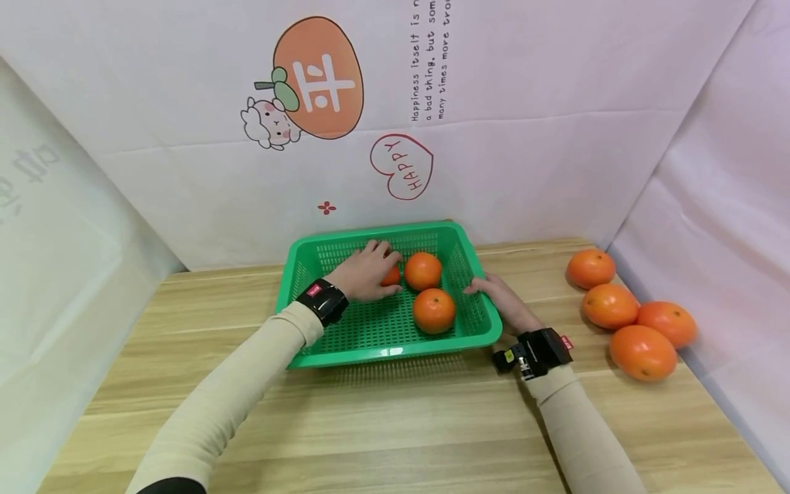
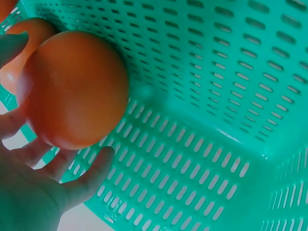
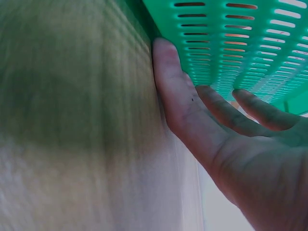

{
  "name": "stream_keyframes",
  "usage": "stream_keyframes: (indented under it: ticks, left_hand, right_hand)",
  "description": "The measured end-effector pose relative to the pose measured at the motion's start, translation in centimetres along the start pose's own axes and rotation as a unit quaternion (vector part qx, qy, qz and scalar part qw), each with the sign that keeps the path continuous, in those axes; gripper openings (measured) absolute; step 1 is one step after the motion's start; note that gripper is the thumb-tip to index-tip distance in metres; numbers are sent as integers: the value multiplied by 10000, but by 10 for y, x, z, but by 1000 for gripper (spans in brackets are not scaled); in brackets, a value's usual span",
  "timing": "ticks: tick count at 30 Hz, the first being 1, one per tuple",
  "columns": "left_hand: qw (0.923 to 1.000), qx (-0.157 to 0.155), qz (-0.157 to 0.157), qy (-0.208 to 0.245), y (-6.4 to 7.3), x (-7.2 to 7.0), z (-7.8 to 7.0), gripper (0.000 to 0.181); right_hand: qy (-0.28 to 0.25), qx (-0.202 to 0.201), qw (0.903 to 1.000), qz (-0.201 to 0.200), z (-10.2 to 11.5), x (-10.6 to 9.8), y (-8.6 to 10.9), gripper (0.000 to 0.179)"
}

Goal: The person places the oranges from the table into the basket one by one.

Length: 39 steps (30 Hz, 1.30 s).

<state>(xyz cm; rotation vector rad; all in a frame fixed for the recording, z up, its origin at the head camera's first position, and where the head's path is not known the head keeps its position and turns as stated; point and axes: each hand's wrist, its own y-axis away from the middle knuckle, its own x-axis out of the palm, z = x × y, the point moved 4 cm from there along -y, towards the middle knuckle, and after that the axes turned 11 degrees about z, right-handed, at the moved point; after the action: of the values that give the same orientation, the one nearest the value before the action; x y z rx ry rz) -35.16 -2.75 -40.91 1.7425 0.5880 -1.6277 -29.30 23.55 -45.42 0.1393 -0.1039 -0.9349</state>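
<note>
A green plastic basket (image 1: 389, 353) with slotted walls stands on the table, three oranges visible inside. My left hand (image 1: 365, 273) reaches in over its left side and grips one orange (image 2: 77, 89), fingers and thumb around it. Part of that fruit is hidden by the hand in the head view. Beside it sit a second orange (image 1: 422, 271) and, closer to me, a third orange (image 1: 434, 311). At the basket's right side, my right hand (image 1: 503, 302) holds the rim, with fingertips over the edge. In the right wrist view, its fingers (image 3: 224, 113) lie against the outer wall.
Several loose oranges (image 1: 609, 306) form a group on the wooden table (image 1: 395, 425) at the right. A white printed cloth (image 1: 524, 158) hangs behind the basket, and more white cloth (image 1: 722, 206) borders the right side.
</note>
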Motion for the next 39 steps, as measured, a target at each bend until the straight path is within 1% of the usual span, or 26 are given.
stream_keyframes:
  ticks: [3,7,9,13,18,22,26,29,31,34,37,39]
  left_hand:
    - [10000,14,-63,43,1,-3,3,58]
    - [9997,46,-199,165,7,-13,6,56]
    - [9993,46,-278,246,11,-20,8,56]
    - [9985,-32,-397,382,23,-29,17,58]
    - [9952,-144,-640,721,38,-42,31,58]
    - [9910,-163,-876,996,49,-55,38,58]
    - [9894,-265,-928,1090,59,-66,44,63]
    - [9879,-489,-946,1129,68,-71,49,68]
    - [9863,-632,-957,1182,77,-74,54,70]
    - [9835,-788,-967,1312,90,-74,60,71]
    - [9800,-922,-898,1518,104,-71,67,76]
    - [9775,-999,-869,1641,113,-68,72,79]
  right_hand:
    - [16,-30,10000,0,0,0,0,76]
    - [79,0,10000,-29,0,0,0,75]
    - [97,29,9999,-22,1,-1,0,74]
    - [229,131,9996,-29,5,1,-3,73]
    - [779,297,9959,-339,12,-3,-5,75]
    - [1195,369,9906,-558,17,-3,1,79]
    - [1635,354,9834,-710,21,-5,9,80]
    - [1996,383,9757,-815,27,-8,11,82]
    - [2212,422,9707,-833,34,-9,11,83]
    - [2344,550,9670,-836,43,-10,9,85]
    - [2299,657,9670,-874,50,-15,7,90]
    - [2294,579,9676,-883,53,-20,7,93]
